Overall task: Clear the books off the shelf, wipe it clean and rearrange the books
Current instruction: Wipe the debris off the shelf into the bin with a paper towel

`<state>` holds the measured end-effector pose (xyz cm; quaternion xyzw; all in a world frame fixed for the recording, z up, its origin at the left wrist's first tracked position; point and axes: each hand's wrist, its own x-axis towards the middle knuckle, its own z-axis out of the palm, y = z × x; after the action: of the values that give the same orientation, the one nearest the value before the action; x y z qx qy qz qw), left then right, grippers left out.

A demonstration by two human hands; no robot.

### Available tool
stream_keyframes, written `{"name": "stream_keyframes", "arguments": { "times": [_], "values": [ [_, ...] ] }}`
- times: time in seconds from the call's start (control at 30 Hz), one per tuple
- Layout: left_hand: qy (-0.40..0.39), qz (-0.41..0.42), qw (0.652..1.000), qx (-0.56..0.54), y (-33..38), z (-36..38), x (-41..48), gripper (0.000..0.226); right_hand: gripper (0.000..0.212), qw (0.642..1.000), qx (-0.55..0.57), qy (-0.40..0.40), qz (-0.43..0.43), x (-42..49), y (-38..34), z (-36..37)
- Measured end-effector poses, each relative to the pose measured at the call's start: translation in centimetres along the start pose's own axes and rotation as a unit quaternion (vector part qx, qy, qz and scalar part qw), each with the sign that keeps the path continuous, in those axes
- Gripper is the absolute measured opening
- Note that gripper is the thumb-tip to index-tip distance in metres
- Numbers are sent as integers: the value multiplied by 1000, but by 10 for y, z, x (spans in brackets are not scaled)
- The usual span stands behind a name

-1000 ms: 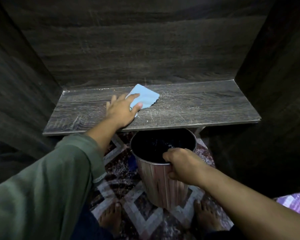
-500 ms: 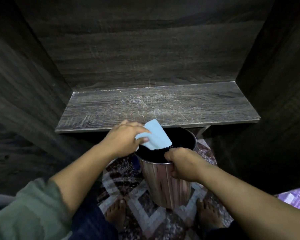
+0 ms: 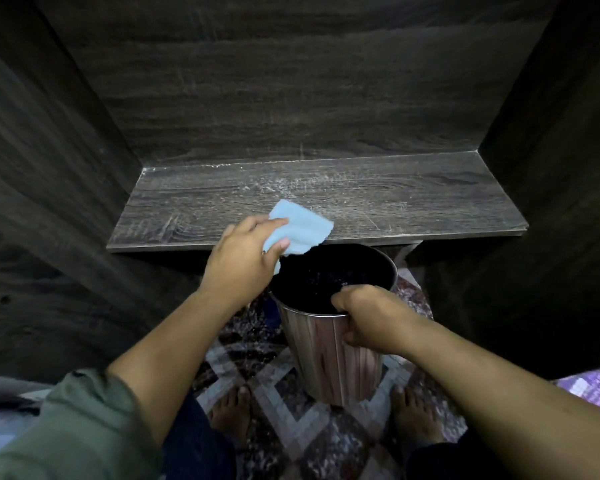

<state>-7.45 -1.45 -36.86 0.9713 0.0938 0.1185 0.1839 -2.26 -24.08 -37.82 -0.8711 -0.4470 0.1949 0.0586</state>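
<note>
On the shelf no books stand, yet dust lies far back. Left hand pinches the cloth, right hand grips the bin; wiping seems unfinished.

Pale blue cloth, dark wood-grain shelf

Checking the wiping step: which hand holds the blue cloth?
The left hand pinches the blue cloth; the right hand grips the metal bin by its rim.
</note>
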Motion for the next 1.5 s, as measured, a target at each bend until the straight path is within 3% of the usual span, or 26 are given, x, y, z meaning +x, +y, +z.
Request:
{"name": "stream_keyframes", "arguments": {
  "times": [0.07, 0.2, 0.43, 0.57, 0.67, 0.73, 0.87, 1.0, 1.33, 1.5],
  "values": [
    [16, 5, 1000, 4, -1, -2, 2, 53, 30, 1000, 5, -3, 3, 2, -1, 0],
    [-37, -29, 999, 23, -9, 2, 1, 46, 38, 1000, 6, -3, 7, 9, -5, -2],
    [153, -163, 974, 30, -36, -23, 65, 43, 32, 1000, 9, 7, -2, 29, -13, -5],
    [134, -246, 954, 108, -57, -28, 113, 50, 33, 1000, -1, 12, -9, 36, -16, -4],
    [45, -187, 962, 193, -78, -17, 129, 56, 32, 1000, 2, 5, -5, 39, -16, -3],
    [13, -144, 973, 179, -88, -10, 130, 60, 30, 1000, 6, 2, -4, 40, -15, -3],
    [29, -142, 980, 138, -93, -4, 129, 62, 28, 1000, 7, -3, -8, 38, -13, -2],
    [105, -132, 982, 90, -94, 0, 128, 55, 27, 1000, 10, -4, -4, 36, -11, 0],
    [-11, -141, 980, 141, -108, -15, 145, 59, 32, 1000, 11, -19, 1, 36, -11, 7],
    [-14, -60, 995, 78, -104, -30, 134, 46, 31, 1000, 7, -17, -3, 38, -12, 5]
  ]
}}
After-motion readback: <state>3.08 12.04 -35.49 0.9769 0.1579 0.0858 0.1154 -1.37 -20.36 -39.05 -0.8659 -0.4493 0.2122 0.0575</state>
